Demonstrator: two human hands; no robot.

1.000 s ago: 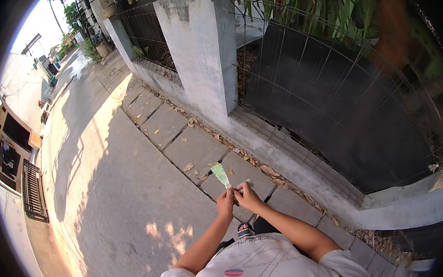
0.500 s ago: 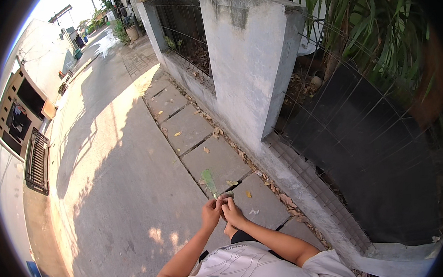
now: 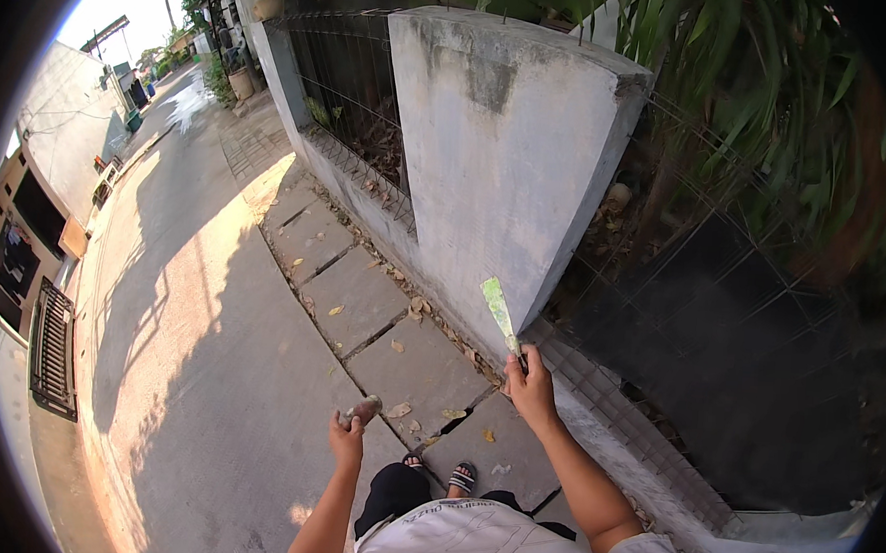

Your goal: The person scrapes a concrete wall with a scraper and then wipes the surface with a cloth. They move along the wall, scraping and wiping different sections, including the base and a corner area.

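My right hand (image 3: 530,389) is closed round the dark handle of a putty knife (image 3: 498,307). Its flared blade, stained pale green, points up and away in front of the lower part of the white wall pillar (image 3: 499,169); whether it touches the wall I cannot tell. Off to the left, over the edge of the concrete slabs, my left hand (image 3: 346,438) grips a rounded, grey-brown lump that looks like a stone (image 3: 364,411). The two hands are well apart.
Concrete slabs (image 3: 414,360) with dry leaves run along the wall foot. Right of the pillar, wire fencing stands before a black sheet (image 3: 719,361) and long-leaved plants (image 3: 734,81). My sandalled feet (image 3: 463,475) stand below. Left lies a paved lane (image 3: 227,385) with a metal gate (image 3: 54,346).
My hands, together at the putty knife before, have separated. The right has carried the knife up and right toward the pillar; the left has moved left with the stone-like lump. The view has shifted slightly.
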